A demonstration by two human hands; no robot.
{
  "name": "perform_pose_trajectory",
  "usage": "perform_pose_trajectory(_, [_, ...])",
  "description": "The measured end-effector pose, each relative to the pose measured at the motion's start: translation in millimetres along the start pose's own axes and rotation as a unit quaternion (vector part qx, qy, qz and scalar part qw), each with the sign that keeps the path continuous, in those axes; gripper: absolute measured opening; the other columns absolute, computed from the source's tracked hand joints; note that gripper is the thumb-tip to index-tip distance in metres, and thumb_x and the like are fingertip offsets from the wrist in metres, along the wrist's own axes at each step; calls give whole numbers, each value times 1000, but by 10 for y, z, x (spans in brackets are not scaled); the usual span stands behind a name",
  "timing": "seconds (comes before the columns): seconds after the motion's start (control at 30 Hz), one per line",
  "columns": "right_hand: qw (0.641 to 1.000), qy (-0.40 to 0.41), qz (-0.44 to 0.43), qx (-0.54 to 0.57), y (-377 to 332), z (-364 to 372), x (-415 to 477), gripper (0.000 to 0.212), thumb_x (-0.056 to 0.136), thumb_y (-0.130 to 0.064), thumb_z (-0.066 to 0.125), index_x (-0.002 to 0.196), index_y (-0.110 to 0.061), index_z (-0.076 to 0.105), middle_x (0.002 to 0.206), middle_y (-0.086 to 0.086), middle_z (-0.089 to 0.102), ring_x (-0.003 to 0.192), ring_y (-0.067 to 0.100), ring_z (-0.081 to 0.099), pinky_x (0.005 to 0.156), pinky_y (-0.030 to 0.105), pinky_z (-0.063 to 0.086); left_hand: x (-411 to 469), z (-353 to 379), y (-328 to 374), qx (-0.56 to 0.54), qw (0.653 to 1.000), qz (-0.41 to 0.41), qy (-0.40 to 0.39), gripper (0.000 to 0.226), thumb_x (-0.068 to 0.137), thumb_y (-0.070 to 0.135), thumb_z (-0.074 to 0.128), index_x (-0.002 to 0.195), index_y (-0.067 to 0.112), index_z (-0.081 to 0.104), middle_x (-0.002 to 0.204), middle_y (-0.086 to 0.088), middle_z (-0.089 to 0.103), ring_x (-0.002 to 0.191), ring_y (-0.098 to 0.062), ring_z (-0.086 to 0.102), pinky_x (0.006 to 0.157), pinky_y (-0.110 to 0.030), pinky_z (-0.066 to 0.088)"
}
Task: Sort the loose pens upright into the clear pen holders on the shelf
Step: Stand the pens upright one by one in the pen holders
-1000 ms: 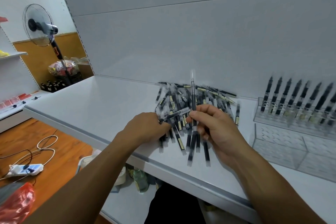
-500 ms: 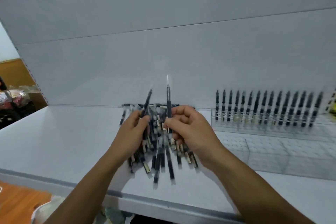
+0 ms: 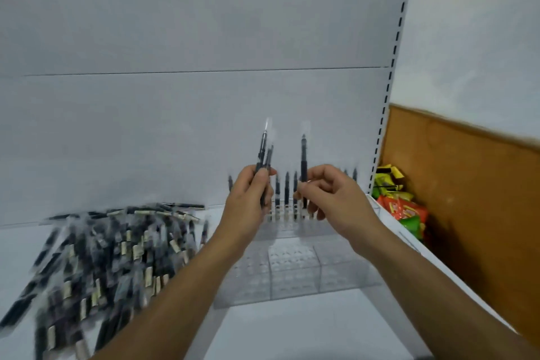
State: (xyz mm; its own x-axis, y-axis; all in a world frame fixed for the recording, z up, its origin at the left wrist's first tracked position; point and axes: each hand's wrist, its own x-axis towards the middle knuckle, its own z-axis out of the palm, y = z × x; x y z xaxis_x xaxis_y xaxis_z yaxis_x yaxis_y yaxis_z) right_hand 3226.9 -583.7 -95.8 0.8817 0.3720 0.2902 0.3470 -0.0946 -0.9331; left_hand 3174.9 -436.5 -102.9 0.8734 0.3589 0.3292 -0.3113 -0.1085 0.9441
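A blurred heap of loose black pens in clear sleeves lies on the white shelf at the left. My left hand grips two black pens upright. My right hand pinches a single black pen upright, just above the back row of the clear pen holder. Several pens stand upright in that back row, partly hidden behind my hands. The holder's nearer tiers show bare holes.
The white back panel rises behind the shelf, with a slotted upright at its right end. Colourful snack packets lie past the shelf's right edge, in front of a brown wooden wall panel.
The view has swung right, from the pen heap to the clear holder. Both hands lifted away from the heap with pens and now hover over the holder's back row.
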Motion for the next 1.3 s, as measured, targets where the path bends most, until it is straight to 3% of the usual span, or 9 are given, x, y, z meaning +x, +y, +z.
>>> perform_pose_trajectory(0.2, [991, 102, -16, -84, 253, -672, 226, 6, 90, -25, 67, 87, -19, 68, 78, 4, 69, 70, 14, 62, 63, 33, 52, 4, 344, -221, 44, 995, -19, -87, 24, 103, 31, 38, 103, 21, 59, 61, 6, 45, 56, -10, 38, 52, -22, 32])
perform_pose_trajectory(0.33, [980, 152, -7, -125, 469, -994, 440, 11, 93, -24, 64, 101, -17, 67, 82, 3, 66, 80, 21, 64, 70, 36, 54, 31, 320, -281, 49, 994, -34, -93, 24, 102, 32, 39, 102, 23, 61, 62, 5, 48, 56, -10, 40, 55, -25, 32])
perform_pose_trajectory(0.43, [967, 172, -1, -190, 598, -1121, 591, 17, 92, -23, 63, 107, -17, 65, 77, -5, 66, 75, 15, 64, 69, 36, 51, 34, 327, -294, 62, 993, -30, -99, 24, 102, 34, 39, 103, 25, 61, 65, 3, 49, 57, -10, 42, 59, -28, 34])
perform_pose_trajectory(0.53, [958, 167, 3, -234, 687, -1140, 684, 13, 92, -24, 63, 101, -16, 66, 71, -9, 64, 67, 8, 60, 62, 29, 46, 19, 335, -299, 66, 992, -28, -105, 24, 102, 34, 38, 103, 26, 60, 65, 3, 50, 57, -9, 43, 60, -27, 36])
perform_pose_trajectory(0.67, [945, 138, 5, -297, 742, -1088, 742, 17, 92, -29, 63, 102, -15, 65, 79, -10, 65, 74, 11, 64, 68, 33, 52, 27, 337, -304, 62, 992, -28, -104, 24, 103, 32, 38, 103, 24, 61, 65, 3, 51, 57, -8, 44, 60, -24, 37])
perform_pose_trajectory(0.73, [935, 125, 4, -332, 741, -1077, 748, 12, 92, -28, 63, 97, -17, 63, 78, -11, 62, 69, 8, 59, 60, 26, 44, 26, 334, -307, 63, 992, -29, -105, 24, 102, 31, 38, 103, 24, 61, 65, 3, 51, 57, -8, 44, 60, -22, 37])
perform_pose_trajectory(0.83, [923, 90, 13, -373, 742, -1078, 737, 8, 91, -28, 65, 90, -23, 59, 78, -10, 62, 76, 14, 63, 59, 26, 40, 18, 334, -302, 60, 992, -31, -105, 24, 103, 30, 38, 103, 24, 61, 66, 2, 51, 57, -7, 44, 57, -18, 37])
perform_pose_trajectory(1.03, [893, 43, 61, -443, 729, -1064, 696, 30, 90, -35, 63, 65, -30, 49, 65, -9, 53, 60, 7, 46, 53, 25, 32, 16, 330, -299, 59, 992, -33, -108, 24, 103, 30, 38, 103, 25, 61, 66, 2, 51, 59, -8, 45, 59, -21, 37])
perform_pose_trajectory(1.3, [880, 31, 92, -464, 657, -1074, 680, 40, 90, -35, 65, 56, -28, 44, 56, -7, 46, 54, 10, 41, 50, 26, 29, 13, 337, -297, 67, 992, -30, -106, 24, 103, 31, 38, 103, 25, 61, 66, 2, 51, 59, -8, 45, 59, -23, 37])
